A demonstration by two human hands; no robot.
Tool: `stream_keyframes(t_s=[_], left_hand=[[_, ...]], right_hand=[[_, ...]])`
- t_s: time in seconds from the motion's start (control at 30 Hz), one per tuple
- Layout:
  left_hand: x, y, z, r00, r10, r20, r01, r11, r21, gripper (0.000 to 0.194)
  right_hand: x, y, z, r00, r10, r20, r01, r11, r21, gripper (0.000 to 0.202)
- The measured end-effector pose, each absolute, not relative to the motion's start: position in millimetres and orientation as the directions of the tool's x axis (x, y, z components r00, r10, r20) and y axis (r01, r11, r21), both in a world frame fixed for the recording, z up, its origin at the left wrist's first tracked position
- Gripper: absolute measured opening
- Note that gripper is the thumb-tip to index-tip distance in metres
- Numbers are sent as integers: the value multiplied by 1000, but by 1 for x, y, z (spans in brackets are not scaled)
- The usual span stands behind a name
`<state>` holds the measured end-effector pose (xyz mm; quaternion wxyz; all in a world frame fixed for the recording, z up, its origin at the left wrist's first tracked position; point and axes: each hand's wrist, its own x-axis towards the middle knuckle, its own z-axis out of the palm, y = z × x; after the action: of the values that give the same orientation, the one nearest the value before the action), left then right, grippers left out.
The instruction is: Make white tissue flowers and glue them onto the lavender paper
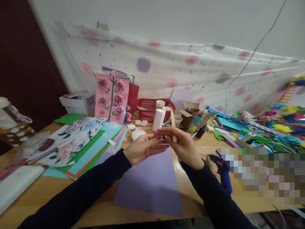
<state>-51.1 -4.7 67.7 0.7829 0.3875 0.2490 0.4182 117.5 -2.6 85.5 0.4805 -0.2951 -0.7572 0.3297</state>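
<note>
My two hands meet at the fingertips above a purple paper sheet (150, 184) on the table. My right hand (182, 144) is closed, with a flat wooden craft stick (172, 122) held upright between its fingers. Beside it, my left hand (144, 148) has its thumb and fingertips pressed together against the right fingertips; whatever lies in that pinch is hidden or too small to make out. Just behind the hands stands a white cylinder (158, 120). A pile of white paper pieces (138, 133) sits behind my left hand.
At the back is a red basket (145, 103) with paper cups. Left lie stacked coloured sheets (95, 156) and a pink flower picture (111, 98). A blue glue gun (224, 175) rests right of my right forearm, near paper flowers (274, 117) and a dark bottle (201, 131).
</note>
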Motion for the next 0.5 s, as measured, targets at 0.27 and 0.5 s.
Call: stream_keyframes(t_s=[0.27, 0.5], left_hand=[[-49, 7, 61, 471, 852, -229, -342, 415, 843, 8], [-55, 12, 64, 454, 876, -162, -341, 338, 877, 17]], right_hand=[[133, -11, 89, -499, 737, 455, 199, 609, -768, 33], [150, -2, 90, -42, 921, 388, -18, 388, -921, 22]])
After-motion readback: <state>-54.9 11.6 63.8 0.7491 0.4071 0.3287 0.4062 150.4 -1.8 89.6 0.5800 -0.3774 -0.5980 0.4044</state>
